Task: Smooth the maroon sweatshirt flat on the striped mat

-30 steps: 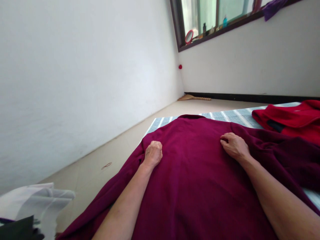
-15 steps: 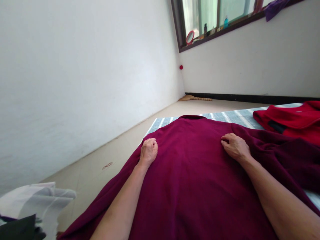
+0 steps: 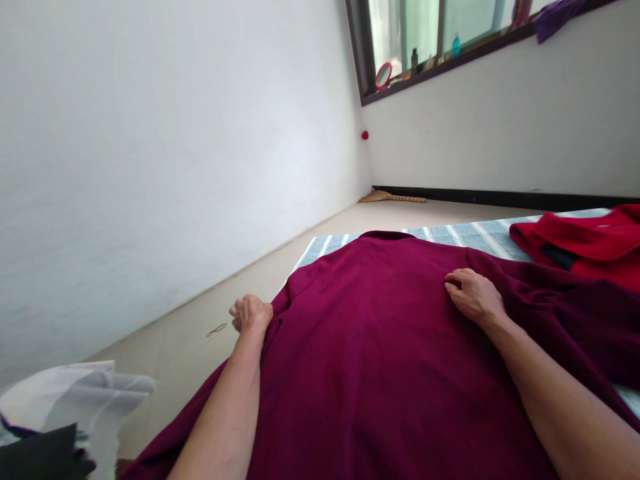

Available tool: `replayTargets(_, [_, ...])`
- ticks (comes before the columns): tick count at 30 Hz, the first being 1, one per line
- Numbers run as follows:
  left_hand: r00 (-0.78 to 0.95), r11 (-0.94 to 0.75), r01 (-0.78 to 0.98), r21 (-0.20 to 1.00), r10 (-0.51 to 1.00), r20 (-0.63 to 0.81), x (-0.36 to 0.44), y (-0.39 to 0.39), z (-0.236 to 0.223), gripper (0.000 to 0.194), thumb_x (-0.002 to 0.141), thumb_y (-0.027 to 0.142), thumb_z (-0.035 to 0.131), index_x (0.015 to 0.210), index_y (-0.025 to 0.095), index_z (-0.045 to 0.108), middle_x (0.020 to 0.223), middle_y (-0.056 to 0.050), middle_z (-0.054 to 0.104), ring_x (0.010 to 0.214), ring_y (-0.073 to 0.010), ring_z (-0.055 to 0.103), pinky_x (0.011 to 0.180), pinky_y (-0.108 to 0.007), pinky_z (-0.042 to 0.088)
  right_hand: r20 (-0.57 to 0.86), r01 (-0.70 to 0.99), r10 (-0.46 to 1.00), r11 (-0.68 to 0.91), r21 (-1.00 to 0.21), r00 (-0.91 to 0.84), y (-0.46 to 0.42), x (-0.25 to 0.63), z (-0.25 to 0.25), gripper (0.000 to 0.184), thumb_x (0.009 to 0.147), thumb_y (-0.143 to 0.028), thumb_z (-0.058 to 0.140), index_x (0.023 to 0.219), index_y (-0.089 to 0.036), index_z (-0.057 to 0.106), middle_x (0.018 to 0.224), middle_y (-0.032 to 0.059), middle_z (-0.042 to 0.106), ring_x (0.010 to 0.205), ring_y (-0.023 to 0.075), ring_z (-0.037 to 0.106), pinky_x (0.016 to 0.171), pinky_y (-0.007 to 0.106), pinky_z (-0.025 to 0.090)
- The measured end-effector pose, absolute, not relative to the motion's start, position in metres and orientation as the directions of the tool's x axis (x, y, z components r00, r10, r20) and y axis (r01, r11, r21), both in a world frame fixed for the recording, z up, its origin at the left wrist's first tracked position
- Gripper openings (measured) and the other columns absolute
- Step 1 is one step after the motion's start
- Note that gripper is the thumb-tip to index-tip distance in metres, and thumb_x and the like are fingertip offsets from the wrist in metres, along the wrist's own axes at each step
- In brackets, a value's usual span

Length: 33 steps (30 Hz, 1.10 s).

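Observation:
A maroon coat lies spread out, its collar at the far end and a sleeve running off to the right. At the coat's left edge is my left hand, closed on the cloth, which creases beside the thumb; part of the hand stands out over the floor. Over the right shoulder area, my right hand has its fingers curled together against the fabric. Its fingertips pinch at the cloth, though any fold between them is hard to see.
Under the coat is a blue-and-white striped sheet. Red clothing lies at the right. White sheer cloth and a dark item sit at lower left. A white wall rises on the left, and a brush lies in the corner.
My left hand has moved left and slightly toward me, from on top of the coat to its left edge, where the cloth now bunches. My right hand has stayed in place.

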<state>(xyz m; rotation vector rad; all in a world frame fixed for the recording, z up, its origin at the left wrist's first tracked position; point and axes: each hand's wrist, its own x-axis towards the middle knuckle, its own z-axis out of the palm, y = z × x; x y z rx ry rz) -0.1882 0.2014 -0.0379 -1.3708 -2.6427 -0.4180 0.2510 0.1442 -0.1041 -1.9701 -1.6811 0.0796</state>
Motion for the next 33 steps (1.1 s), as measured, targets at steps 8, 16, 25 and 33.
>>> replayTargets(8, [-0.504, 0.486, 0.856, 0.175, 0.860, 0.077, -0.187, 0.207, -0.038, 0.022, 0.069, 0.027, 0.058, 0.076, 0.011, 0.071, 0.090, -0.024, 0.070, 0.089, -0.0374, 0.066, 0.069, -0.040, 0.051, 0.300, 0.898, 0.930, -0.064, -0.436, 0.212, 0.144, 0.252, -0.105, 0.027, 0.082, -0.027, 0.048, 0.093, -0.020, 0.072, 0.111, 0.0060, 0.066, 0.097, 0.0241, 0.062, 0.085, 0.033, 0.045])
replayTargets(16, [-0.049, -0.043, 0.934, 0.354, 0.967, 0.248, -0.147, 0.192, -0.018, 0.025, 0.076, 0.031, 0.053, 0.090, 0.022, 0.071, 0.098, -0.001, 0.073, 0.094, -0.0189, 0.066, 0.087, -0.025, 0.047, 0.299, 0.897, 0.930, -0.065, -0.437, 0.213, 0.143, 0.251, -0.106, 0.027, 0.082, -0.027, 0.047, 0.092, -0.020, 0.071, 0.112, 0.0063, 0.065, 0.097, 0.0240, 0.061, 0.085, 0.033, 0.045])
replayTargets(25, [0.386, -0.445, 0.868, 0.219, 0.884, 0.265, -0.123, 0.189, -0.037, 0.015, 0.071, 0.013, 0.055, 0.066, 0.022, 0.067, 0.092, -0.002, 0.072, 0.092, -0.0169, 0.065, 0.088, -0.030, 0.049, 0.311, 0.892, 0.925, -0.060, -0.449, 0.218, 0.144, 0.252, -0.107, 0.027, 0.082, -0.027, 0.047, 0.092, -0.021, 0.071, 0.110, 0.0054, 0.066, 0.096, 0.0232, 0.061, 0.084, 0.033, 0.045])
replayTargets(33, [0.418, -0.445, 0.892, 0.084, 0.880, 0.226, -0.118, 0.186, -0.039, 0.016, 0.075, 0.013, 0.055, 0.070, 0.020, 0.069, 0.098, -0.005, 0.071, 0.097, -0.0205, 0.063, 0.093, -0.034, 0.047, 0.303, 0.895, 0.926, -0.072, -0.440, 0.223, 0.143, 0.251, -0.106, 0.028, 0.082, -0.027, 0.047, 0.092, -0.020, 0.072, 0.112, 0.0059, 0.065, 0.095, 0.0236, 0.062, 0.083, 0.032, 0.045])
